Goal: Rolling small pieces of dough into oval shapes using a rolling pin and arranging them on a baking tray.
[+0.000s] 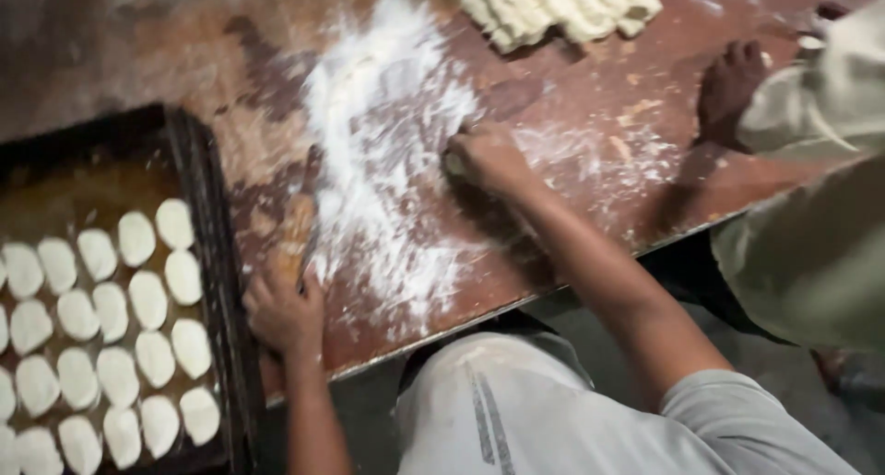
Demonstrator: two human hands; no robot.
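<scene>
My left hand grips a rolling pin at the table's near edge; my right hand clenches dough on open floured board, tray left.

It was a bakery workroom: a floured brown table, a dark tray of shaped dough pieces, cut dough heaped

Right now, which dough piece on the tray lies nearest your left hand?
The bottom-right dough piece in the dark tray, just below-left of the left hand; the others lie farther left.
</scene>
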